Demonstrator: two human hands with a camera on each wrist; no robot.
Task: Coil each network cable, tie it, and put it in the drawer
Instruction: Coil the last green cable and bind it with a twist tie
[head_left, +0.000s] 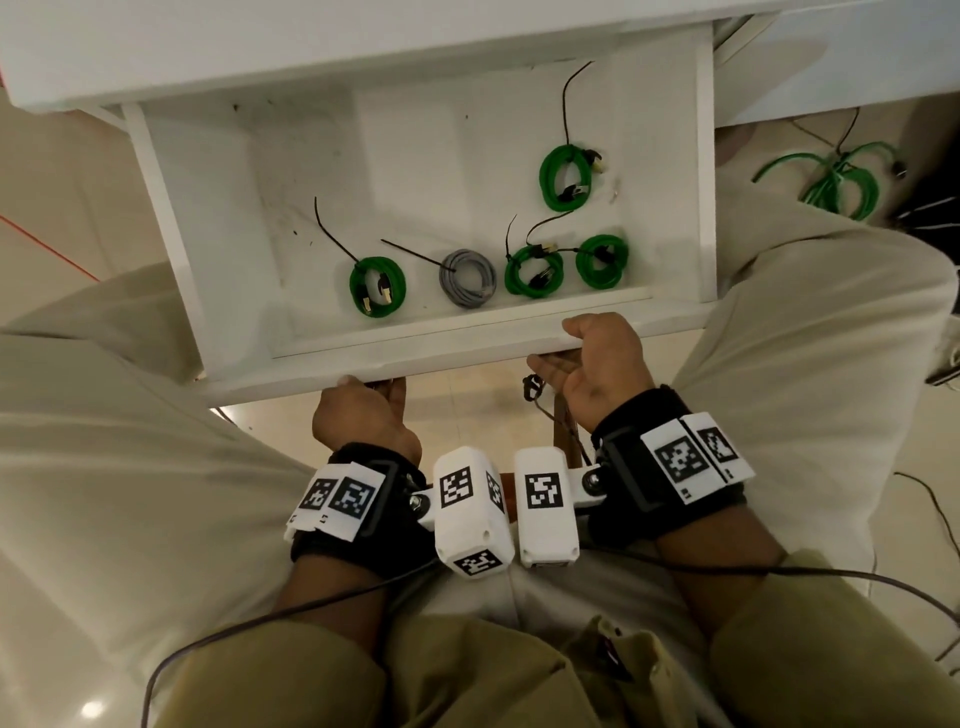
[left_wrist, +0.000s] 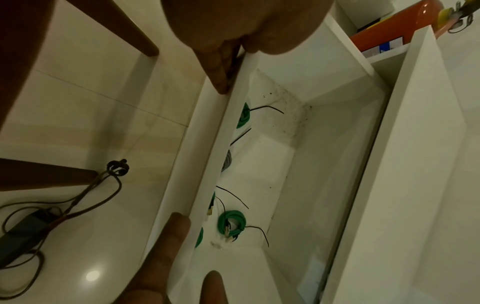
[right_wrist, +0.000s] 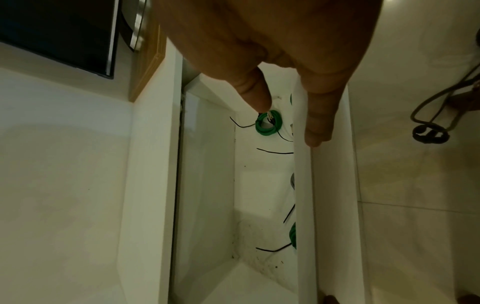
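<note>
A white drawer (head_left: 457, 358) stands pulled out between my knees. Inside lie several tied coils with black zip-tie tails: green coils (head_left: 377, 286) (head_left: 534, 271) (head_left: 602, 261) (head_left: 566, 176) and a grey coil (head_left: 467, 279). My left hand (head_left: 371, 387) holds the drawer front at its lower edge, left of centre, one finger (left_wrist: 223, 67) lying along the panel. My right hand (head_left: 558, 345) pinches the front panel further right, thumb (right_wrist: 255, 92) inside the drawer and a finger (right_wrist: 319, 117) on the outer face. Neither hand holds a cable.
A tangle of loose green cables (head_left: 836, 182) lies on the floor at the far right. Below the drawer front a black cord with a clip (head_left: 532, 387) trails on the tile floor. Brown chair legs (left_wrist: 140, 35) stand close by. My knees flank the drawer.
</note>
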